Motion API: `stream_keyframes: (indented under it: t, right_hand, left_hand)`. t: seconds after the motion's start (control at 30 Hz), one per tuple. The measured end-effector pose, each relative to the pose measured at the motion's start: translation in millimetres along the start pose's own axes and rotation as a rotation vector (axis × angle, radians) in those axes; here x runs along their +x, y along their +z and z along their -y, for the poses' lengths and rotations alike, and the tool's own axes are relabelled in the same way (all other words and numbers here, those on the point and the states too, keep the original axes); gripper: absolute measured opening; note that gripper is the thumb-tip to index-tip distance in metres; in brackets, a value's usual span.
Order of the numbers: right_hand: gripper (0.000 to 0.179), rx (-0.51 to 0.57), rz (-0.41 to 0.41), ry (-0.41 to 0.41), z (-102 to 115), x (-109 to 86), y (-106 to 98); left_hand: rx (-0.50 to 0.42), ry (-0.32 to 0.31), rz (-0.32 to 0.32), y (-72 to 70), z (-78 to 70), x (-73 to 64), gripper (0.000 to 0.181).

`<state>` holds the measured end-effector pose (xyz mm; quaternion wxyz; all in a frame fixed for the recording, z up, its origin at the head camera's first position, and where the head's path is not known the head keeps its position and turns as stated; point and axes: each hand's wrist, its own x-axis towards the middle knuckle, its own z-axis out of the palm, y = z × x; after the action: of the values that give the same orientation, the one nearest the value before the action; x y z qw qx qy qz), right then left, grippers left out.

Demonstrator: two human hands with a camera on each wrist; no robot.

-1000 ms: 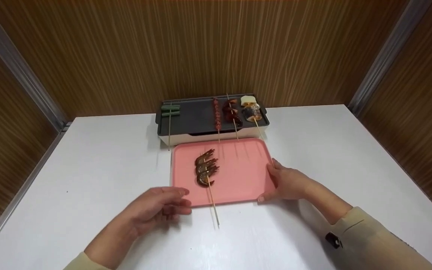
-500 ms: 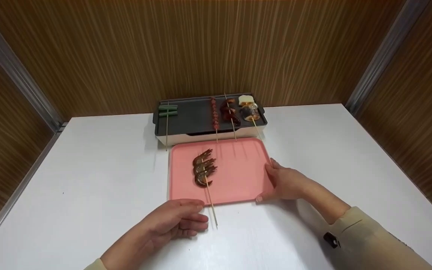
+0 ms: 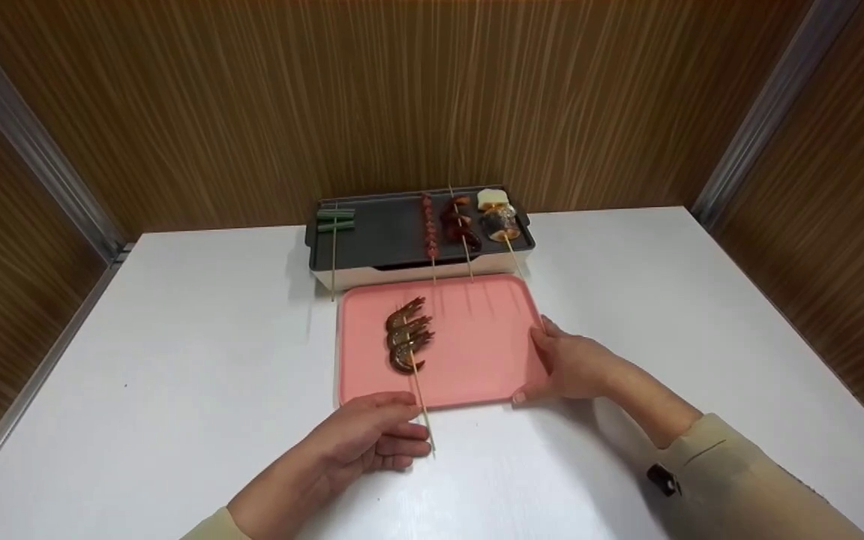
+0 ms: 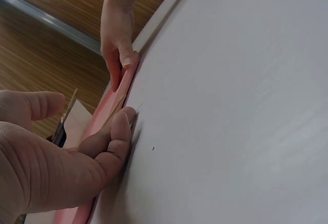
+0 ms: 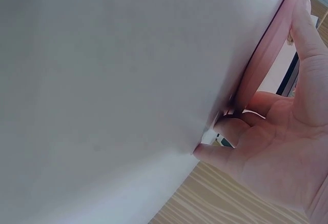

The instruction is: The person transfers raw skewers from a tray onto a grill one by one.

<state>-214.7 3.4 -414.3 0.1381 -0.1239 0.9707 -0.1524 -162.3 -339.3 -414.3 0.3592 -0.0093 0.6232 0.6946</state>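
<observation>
A skewer of shrimp [image 3: 406, 346] lies on the pink tray [image 3: 484, 337], its stick reaching past the tray's near edge. My left hand [image 3: 372, 435] is at that stick's lower end. In the left wrist view the left thumb [image 4: 46, 103] stands well apart from the fingers, and the stick [image 4: 115, 110] runs beside the fingertips. Whether they touch it I cannot tell. My right hand [image 3: 574, 367] grips the tray's near right corner, thumb on the near edge and fingers along the right side. The right wrist view shows some of its fingers [image 5: 238, 129] low by the tabletop.
Behind the tray stands a dark grill plate [image 3: 394, 232] on a pale base. It bears a green vegetable skewer [image 3: 336, 220], a thin red skewer [image 3: 430, 229], a dark red skewer [image 3: 462, 225] and a white-and-brown skewer [image 3: 501, 223]. Wood-grain walls [image 3: 252, 112] enclose the white table [image 3: 214, 315].
My left hand has moved right along the tray's near edge to the shrimp skewer's stick. My right hand stays at the tray's corner. The view has shifted slightly.
</observation>
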Motion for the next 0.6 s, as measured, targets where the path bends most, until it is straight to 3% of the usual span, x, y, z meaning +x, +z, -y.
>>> stream_keyframes:
  t: [0.6]
  right_hand:
    - [0.127, 0.008, 0.005, 0.017, 0.8, -1.6, -0.4]
  left_hand:
    - [-0.046, 0.008, 0.003, 8.5, 5.6, 4.5, 0.073]
